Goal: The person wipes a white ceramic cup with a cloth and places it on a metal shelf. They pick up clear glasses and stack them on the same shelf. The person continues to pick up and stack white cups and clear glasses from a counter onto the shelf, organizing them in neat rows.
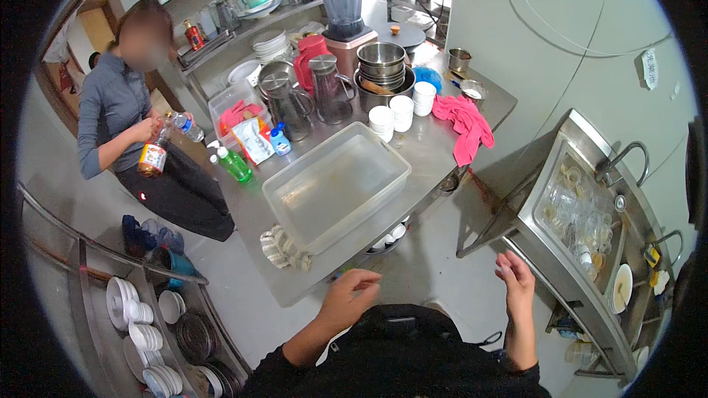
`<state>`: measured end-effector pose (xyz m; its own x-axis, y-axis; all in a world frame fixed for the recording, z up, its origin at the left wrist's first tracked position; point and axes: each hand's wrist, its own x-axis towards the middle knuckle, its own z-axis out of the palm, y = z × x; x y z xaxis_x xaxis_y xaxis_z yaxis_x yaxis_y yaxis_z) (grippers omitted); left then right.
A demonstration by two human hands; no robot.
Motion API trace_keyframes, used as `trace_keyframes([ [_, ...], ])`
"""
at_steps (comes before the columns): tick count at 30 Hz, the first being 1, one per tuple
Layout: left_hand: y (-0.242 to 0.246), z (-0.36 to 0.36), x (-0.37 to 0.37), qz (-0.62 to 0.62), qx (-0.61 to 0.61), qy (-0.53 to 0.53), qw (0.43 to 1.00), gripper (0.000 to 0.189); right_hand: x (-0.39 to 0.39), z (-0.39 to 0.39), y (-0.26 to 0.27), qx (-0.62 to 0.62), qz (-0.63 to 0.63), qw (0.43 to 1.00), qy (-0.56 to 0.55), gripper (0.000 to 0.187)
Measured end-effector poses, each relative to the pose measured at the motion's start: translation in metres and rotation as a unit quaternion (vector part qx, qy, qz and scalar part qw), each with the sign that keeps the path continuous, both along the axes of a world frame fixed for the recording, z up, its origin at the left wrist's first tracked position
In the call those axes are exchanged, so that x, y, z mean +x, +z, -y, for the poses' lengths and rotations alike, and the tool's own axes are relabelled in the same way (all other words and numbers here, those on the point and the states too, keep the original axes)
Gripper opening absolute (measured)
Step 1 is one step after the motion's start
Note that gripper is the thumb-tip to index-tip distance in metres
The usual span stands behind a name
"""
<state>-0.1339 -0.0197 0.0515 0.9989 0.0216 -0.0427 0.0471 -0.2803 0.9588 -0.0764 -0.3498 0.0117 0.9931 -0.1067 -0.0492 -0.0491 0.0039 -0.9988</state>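
My left hand (pixel 353 294) is raised in front of my body near the steel table's front edge, holding nothing, its fingers loosely bent and thumb apart. To the right, my right hand (pixel 515 276) is lifted over the floor between the table and the sinks; it is bare too, with fingers spread. On the steel table (pixel 426 149) a translucent plastic tub (pixel 343 188) lies beyond my left hand. A striped cloth (pixel 283 249) is bunched against the tub's near left corner. White cups (pixel 401 110) stand in stacks behind the tub, beside a pink cloth (pixel 464 124).
On the left, a person (pixel 121 99) holds two plastic bottles (pixel 152 157). A sink (pixel 578 215) at right contains many glasses. Lower left is a rack with white plates (pixel 119 301). Glass jugs (pixel 332 91), nested steel bowls (pixel 381 58) and a blender (pixel 340 3) crowd the table's back.
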Motion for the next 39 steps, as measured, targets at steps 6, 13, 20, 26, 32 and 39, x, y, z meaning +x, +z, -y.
trace_keyframes([
  [6,-0.015,-0.010,0.012,-0.007,-0.013,0.162,0.987,0.015,0.129,-0.026,0.000,-0.045,0.016,0.992,0.116,0.035],
  [13,-0.024,0.013,0.046,-0.008,-0.058,0.340,0.939,0.011,0.333,-0.074,-0.065,-0.046,0.093,0.974,0.202,0.050],
  [20,-0.019,0.054,0.114,-0.021,-0.062,0.432,0.899,0.011,0.494,-0.126,-0.090,-0.152,0.195,0.959,0.141,0.086],
  [26,-0.012,0.081,0.155,-0.035,-0.027,0.458,0.888,0.010,0.553,-0.151,-0.115,-0.177,0.201,0.953,0.140,0.103],
  [32,-0.010,0.089,0.178,-0.032,-0.020,0.468,0.883,0.011,0.569,-0.158,-0.139,-0.132,0.215,0.950,0.183,0.104],
  [39,-0.007,0.090,0.196,-0.047,-0.027,0.472,0.880,0.012,0.568,-0.154,-0.130,-0.151,0.238,0.937,0.204,0.096],
])
